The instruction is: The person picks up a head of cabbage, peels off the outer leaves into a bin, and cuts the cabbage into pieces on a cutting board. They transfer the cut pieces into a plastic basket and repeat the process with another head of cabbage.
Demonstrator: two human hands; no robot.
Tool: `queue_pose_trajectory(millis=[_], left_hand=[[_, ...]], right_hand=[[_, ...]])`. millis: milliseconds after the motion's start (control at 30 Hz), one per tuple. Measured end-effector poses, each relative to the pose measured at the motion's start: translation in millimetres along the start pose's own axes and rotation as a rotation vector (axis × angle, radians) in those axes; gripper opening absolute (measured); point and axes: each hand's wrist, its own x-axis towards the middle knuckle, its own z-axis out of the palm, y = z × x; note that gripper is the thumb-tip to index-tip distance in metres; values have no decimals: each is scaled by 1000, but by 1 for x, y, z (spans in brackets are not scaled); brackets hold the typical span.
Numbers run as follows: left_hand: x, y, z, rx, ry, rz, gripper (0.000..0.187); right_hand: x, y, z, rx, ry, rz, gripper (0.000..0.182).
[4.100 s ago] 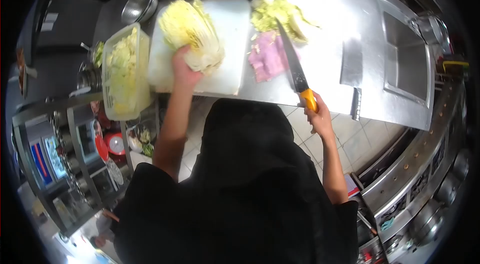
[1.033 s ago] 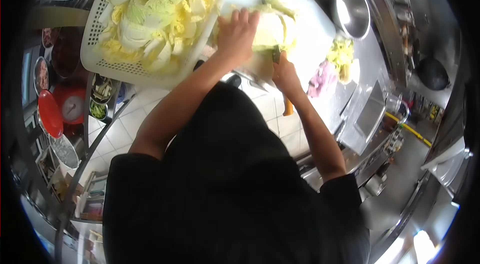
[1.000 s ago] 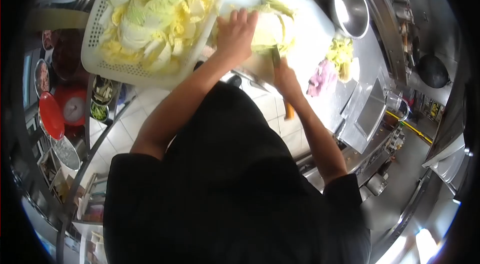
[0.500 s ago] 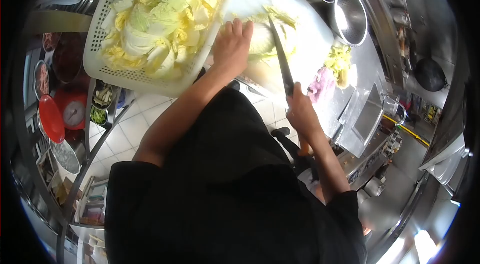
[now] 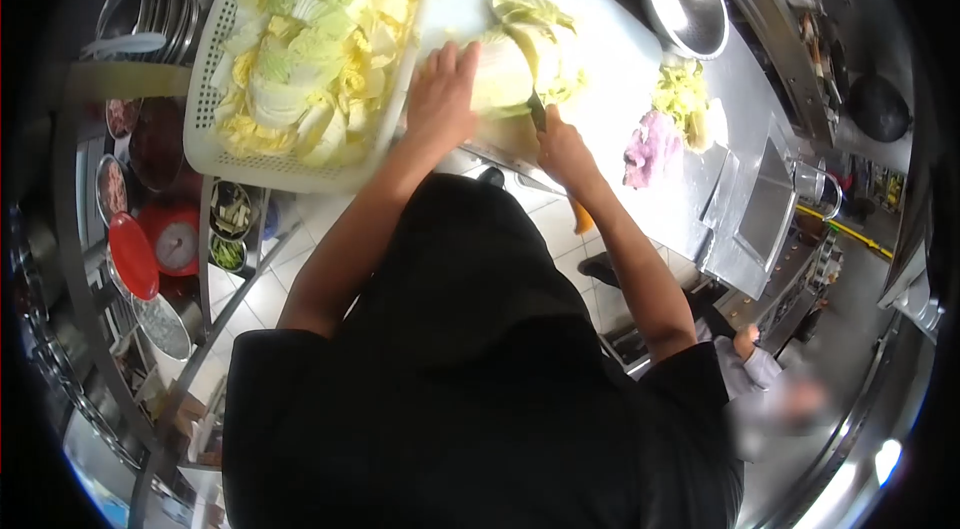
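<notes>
A pale napa cabbage (image 5: 500, 79) lies on the white cutting board (image 5: 625, 39). My left hand (image 5: 445, 94) rests over its left end, fingers bent and pressing on it. My right hand (image 5: 568, 151) is wrapped round a long knife (image 5: 538, 114), whose blade is down in the cabbage and mostly hidden. Beyond the cut, leafy slices (image 5: 535, 14) lean away from the rest of the head. To my left, a white perforated basket (image 5: 200, 119) is heaped with cut cabbage leaves (image 5: 310, 49).
A steel bowl (image 5: 687, 4) stands at the board's far right. Cabbage trimmings (image 5: 682, 94) and a purplish cloth-like item (image 5: 652, 147) lie on the right. A steel sink (image 5: 755, 214) is further right. Red bowls and metal containers fill the left shelves. Another person (image 5: 755, 374) is behind me on the right.
The knife has gone from above the cabbage down into it, and my right hand has moved nearer and leftward. My left hand still presses on the cabbage. The camera view has shifted.
</notes>
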Motion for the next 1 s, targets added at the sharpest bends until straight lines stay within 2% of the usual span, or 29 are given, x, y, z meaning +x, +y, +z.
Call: queue_pose_trajectory(millis=[67,100,167,233,267,333,400,467,500,600,667,733,800,900,933,1000], left_hand=[[-10,4,1,15,-21,-30,88],[-10,10,0,22,-46,-67,91],[-3,16,10,8,-27,-85,90],[4,20,15,-10,-9,-129,90],[9,23,14,-36,-55,-136,89],[12,27,11,-70,-98,-143,88],[12,29,7,-34,-121,-154,87],[11,29,7,-35,-129,-153,88],[13,29,6,-31,-125,-148,88],[13,28,9,-5,-125,-151,88],[14,27,9,1,-142,-156,87],[13,26,12,12,-157,-154,86],[12,25,12,-18,-12,-95,69],[11,23,18,-5,48,-93,69],[11,23,19,-7,51,-98,69],[9,24,19,-58,-12,-117,89]], right_hand=[[-14,17,-12,-81,-32,-39,23],[-31,22,-23,-70,-51,-28,31],[-70,46,-35,-4,-52,-99,33],[-106,14,-66,71,-89,103,30],[-118,9,-71,66,-101,98,30],[-131,5,-78,-27,80,53,27],[-114,-6,-77,-26,97,-6,29],[-97,-22,-74,-127,-35,-7,32],[-95,-18,-62,-180,69,-116,31],[-71,-20,-50,-52,13,-112,31],[-22,-13,-15,-78,83,-114,31],[13,-16,-4,-69,26,-108,33],[6,-11,2,-59,-14,-103,35],[-50,17,6,-101,-60,-39,38],[-62,18,10,-74,35,-100,36],[-41,15,15,-117,-27,-3,33]])
